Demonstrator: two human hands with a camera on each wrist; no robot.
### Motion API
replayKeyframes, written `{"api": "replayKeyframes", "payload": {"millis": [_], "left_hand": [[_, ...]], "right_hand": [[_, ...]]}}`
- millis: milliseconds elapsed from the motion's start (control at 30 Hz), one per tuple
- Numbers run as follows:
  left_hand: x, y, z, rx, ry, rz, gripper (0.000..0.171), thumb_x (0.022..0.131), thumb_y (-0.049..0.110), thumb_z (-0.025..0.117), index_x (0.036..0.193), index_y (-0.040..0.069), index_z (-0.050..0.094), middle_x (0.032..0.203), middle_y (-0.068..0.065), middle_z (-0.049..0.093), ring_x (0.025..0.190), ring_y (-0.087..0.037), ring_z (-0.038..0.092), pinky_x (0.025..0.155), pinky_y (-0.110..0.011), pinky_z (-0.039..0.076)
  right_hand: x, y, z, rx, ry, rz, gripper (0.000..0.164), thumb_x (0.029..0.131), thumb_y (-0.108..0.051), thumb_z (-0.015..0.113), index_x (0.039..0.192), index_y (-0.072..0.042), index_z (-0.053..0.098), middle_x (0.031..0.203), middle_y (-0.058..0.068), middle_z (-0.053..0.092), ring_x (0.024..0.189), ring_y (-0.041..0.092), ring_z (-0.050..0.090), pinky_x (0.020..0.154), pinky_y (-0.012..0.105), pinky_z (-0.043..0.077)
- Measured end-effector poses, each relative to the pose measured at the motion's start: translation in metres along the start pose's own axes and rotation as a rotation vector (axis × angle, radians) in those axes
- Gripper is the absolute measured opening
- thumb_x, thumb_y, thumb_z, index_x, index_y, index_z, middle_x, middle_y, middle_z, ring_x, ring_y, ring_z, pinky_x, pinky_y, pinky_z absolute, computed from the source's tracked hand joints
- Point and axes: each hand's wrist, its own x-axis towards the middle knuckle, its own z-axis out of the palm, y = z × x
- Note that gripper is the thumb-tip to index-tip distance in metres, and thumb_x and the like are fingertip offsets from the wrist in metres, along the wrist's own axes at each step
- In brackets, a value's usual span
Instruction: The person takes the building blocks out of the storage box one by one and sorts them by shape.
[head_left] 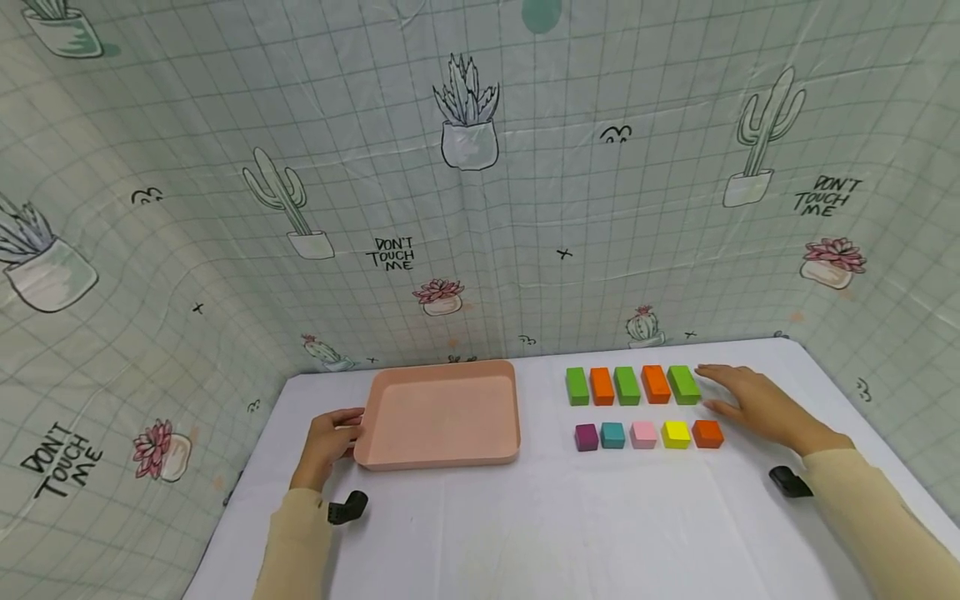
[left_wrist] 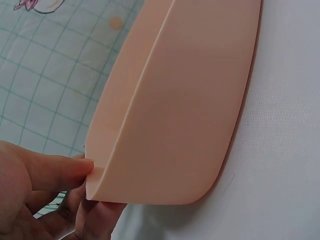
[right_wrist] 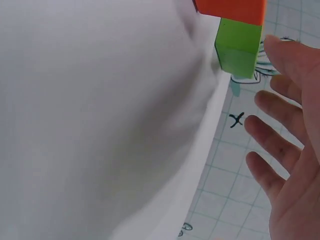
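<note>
A shallow pink tray [head_left: 437, 461] lies on the table at left of centre. My left hand [head_left: 327, 440] pinches its left edge; in the left wrist view the thumb [left_wrist: 60, 171] is at the rim and other fingers are beneath it. To the right, green and orange rectangular blocks alternate in a back row. At that row's right end is a green block [head_left: 683, 385], beside an orange block [head_left: 656, 384]. My right hand [head_left: 757, 406] hovers just right of the green block with fingers spread and nothing held. The right wrist view shows the thumb close to that green block [right_wrist: 240, 47].
In front of the long blocks stands a row of small cubes: purple [head_left: 587, 437], teal [head_left: 612, 435], pink [head_left: 642, 435], yellow [head_left: 676, 434] and orange [head_left: 708, 433]. The white table [head_left: 525, 533] meets a hung cloth [head_left: 525, 208] printed with cacti at its back and sides.
</note>
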Motion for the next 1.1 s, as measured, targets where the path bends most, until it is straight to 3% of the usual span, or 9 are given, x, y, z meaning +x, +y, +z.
{"api": "replayKeyframes", "payload": {"millis": [433, 700, 933, 1100], "left_hand": [[-0.005, -0.002, 0.003, -0.029, 0.030, 0.073, 0.041, 0.100, -0.004, 0.057, 0.141, -0.011, 0.059, 0.132, -0.030, 0.059, 0.082, -0.013, 0.064, 0.063, -0.023, 0.054], [-0.005, -0.006, 0.007, -0.044, 0.054, 0.103, 0.041, 0.101, -0.003, 0.058, 0.141, -0.010, 0.060, 0.132, -0.030, 0.059, 0.084, -0.013, 0.063, 0.063, -0.024, 0.054], [-0.007, -0.011, 0.008, -0.046, 0.088, 0.189, 0.037, 0.102, -0.001, 0.059, 0.138, -0.010, 0.063, 0.125, -0.027, 0.063, 0.079, -0.010, 0.061, 0.062, -0.022, 0.055], [-0.011, -0.014, 0.005, -0.023, 0.133, 0.268, 0.033, 0.102, -0.002, 0.059, 0.133, -0.011, 0.066, 0.118, -0.026, 0.066, 0.079, -0.008, 0.063, 0.062, -0.021, 0.055]], "right_hand": [[-0.020, -0.003, 0.004, -0.017, 0.104, 0.029, 0.047, 0.095, -0.012, 0.078, 0.138, 0.001, 0.064, 0.133, 0.027, 0.066, 0.122, 0.050, 0.058, 0.101, 0.070, 0.043], [-0.025, -0.005, 0.005, -0.018, 0.114, 0.037, 0.045, 0.095, -0.012, 0.077, 0.137, 0.002, 0.065, 0.132, 0.027, 0.067, 0.121, 0.050, 0.059, 0.100, 0.071, 0.044], [-0.031, -0.003, 0.007, -0.031, 0.181, 0.009, 0.047, 0.091, -0.009, 0.081, 0.134, 0.001, 0.066, 0.127, 0.025, 0.069, 0.116, 0.049, 0.061, 0.096, 0.068, 0.045], [-0.034, -0.003, 0.010, -0.035, 0.183, 0.026, 0.046, 0.093, -0.010, 0.080, 0.134, 0.003, 0.066, 0.128, 0.027, 0.068, 0.116, 0.050, 0.060, 0.096, 0.068, 0.044]]}}
